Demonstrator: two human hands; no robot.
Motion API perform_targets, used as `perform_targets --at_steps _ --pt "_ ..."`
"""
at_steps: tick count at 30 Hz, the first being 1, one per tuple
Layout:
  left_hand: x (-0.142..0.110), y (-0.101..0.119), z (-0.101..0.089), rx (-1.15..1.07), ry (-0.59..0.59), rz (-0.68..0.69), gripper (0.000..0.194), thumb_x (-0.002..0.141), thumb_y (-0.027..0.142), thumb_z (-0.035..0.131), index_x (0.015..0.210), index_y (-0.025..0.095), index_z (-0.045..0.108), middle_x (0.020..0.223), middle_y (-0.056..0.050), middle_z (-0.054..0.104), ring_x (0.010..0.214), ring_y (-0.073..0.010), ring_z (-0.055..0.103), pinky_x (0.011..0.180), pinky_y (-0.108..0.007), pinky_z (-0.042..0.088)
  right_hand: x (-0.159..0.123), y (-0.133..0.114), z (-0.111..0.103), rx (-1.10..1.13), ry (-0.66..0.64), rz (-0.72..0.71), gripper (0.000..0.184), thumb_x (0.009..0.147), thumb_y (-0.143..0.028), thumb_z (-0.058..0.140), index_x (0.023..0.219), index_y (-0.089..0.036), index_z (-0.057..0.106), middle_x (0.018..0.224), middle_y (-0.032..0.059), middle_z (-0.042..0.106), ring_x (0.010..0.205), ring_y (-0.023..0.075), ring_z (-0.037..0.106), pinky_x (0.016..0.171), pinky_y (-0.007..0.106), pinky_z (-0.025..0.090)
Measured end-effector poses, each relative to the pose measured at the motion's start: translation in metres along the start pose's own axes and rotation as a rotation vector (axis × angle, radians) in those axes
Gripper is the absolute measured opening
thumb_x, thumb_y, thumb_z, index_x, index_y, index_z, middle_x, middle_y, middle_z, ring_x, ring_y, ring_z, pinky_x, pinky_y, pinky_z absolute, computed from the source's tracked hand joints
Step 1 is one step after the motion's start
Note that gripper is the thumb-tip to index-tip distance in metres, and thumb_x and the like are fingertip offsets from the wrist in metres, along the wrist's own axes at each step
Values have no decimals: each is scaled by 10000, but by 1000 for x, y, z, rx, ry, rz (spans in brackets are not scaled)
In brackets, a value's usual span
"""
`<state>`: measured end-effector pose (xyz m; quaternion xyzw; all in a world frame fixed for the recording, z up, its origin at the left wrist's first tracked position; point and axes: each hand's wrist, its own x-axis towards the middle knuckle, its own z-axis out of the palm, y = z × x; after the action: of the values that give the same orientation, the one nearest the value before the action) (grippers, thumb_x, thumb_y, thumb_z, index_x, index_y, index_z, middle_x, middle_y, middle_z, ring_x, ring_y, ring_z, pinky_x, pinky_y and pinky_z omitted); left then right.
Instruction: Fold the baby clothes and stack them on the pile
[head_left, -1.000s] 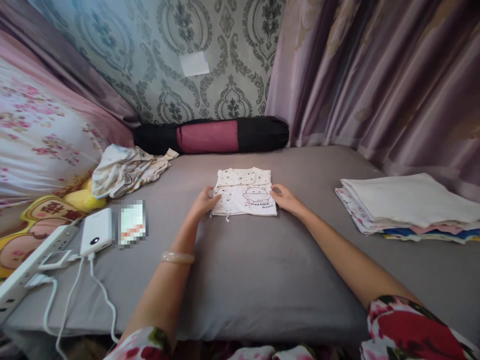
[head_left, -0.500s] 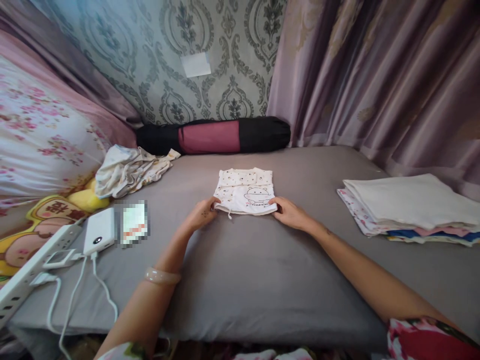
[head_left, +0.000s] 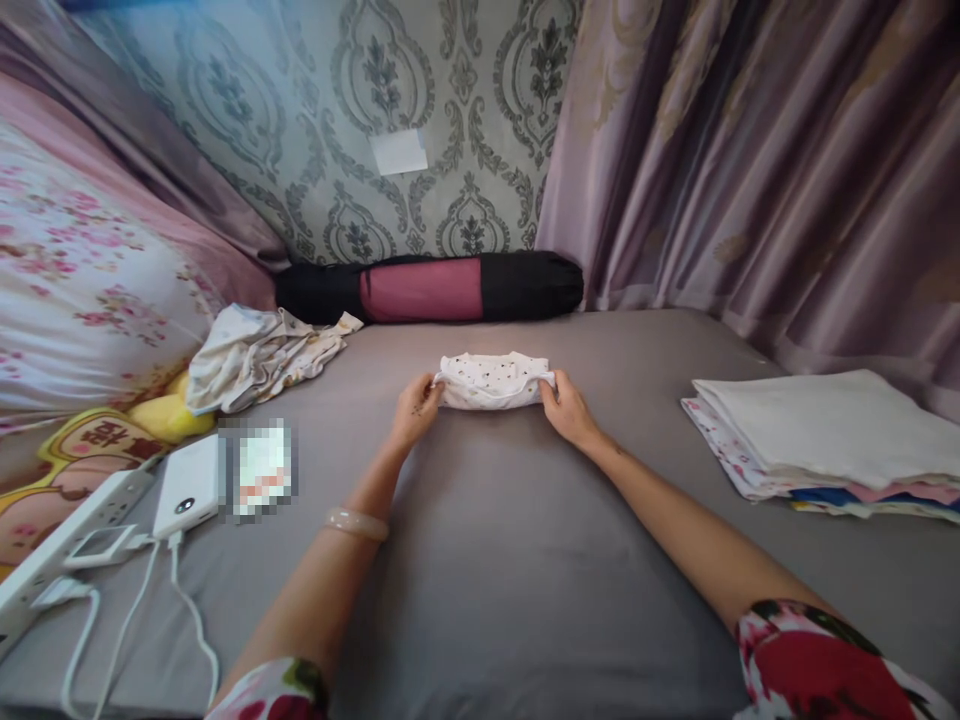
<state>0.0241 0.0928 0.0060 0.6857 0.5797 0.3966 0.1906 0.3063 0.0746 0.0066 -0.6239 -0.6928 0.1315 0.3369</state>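
Note:
A small white baby shirt (head_left: 491,385) with dark specks lies on the grey sheet (head_left: 480,540) in the middle, its near edge turned up and away from me. My left hand (head_left: 417,408) pinches the garment's left corner between thumb and fingers. At the opposite corner, my right hand (head_left: 568,405) grips the same raised edge. The bear drawing on the front is hidden inside the fold.
A stack of folded clothes (head_left: 817,430) sits at the right. To the left lie a crumpled garment (head_left: 259,355), a white power bank (head_left: 189,485), a blurred-out rectangle (head_left: 262,468) and a power strip (head_left: 82,540). Along the wall stretches a black-and-maroon bag (head_left: 427,288).
Both hands moved from the shirt's sides to its near corners, took hold and lifted that edge away from me. The shirt now looks shorter, its printed front folded over.

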Motion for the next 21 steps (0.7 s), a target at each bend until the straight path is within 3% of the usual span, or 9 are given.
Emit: perform_targets --at_steps 5,10,16,21 --pt "26 -5 21 -75 135 14 195 931 313 425 864 180 551 676 27 519 658 -126 496 623 -227 382 26 7 14 -61 91 -7 349 995 -391 280 1146 -172 506 943 113 690 869 261 640 692 288 413" --pt "52 -12 39 -16 198 -25 178 947 280 417 913 190 567 708 6 571 707 -151 557 685 -245 425 48 10 23 -199 96 71 367 1017 -374 263 1227 -174 489 1023 126 699 915 268 655 714 294 420" --pt "72 -24 55 196 123 -162 248 969 284 382 1085 209 587 904 -66 683 902 -209 646 785 -284 455 65 11 29 -354 2 202 375 1029 -375 267 1260 -186 494 1067 133 692 963 254 661 760 308 435" --pt "78 -22 58 352 39 -267 273 984 296 355 1079 211 597 1078 -109 692 1034 -217 642 832 -285 460 72 13 32 -363 -39 303 375 1021 -361 293 1239 -162 524 1096 156 676 1021 257 650 818 333 448"
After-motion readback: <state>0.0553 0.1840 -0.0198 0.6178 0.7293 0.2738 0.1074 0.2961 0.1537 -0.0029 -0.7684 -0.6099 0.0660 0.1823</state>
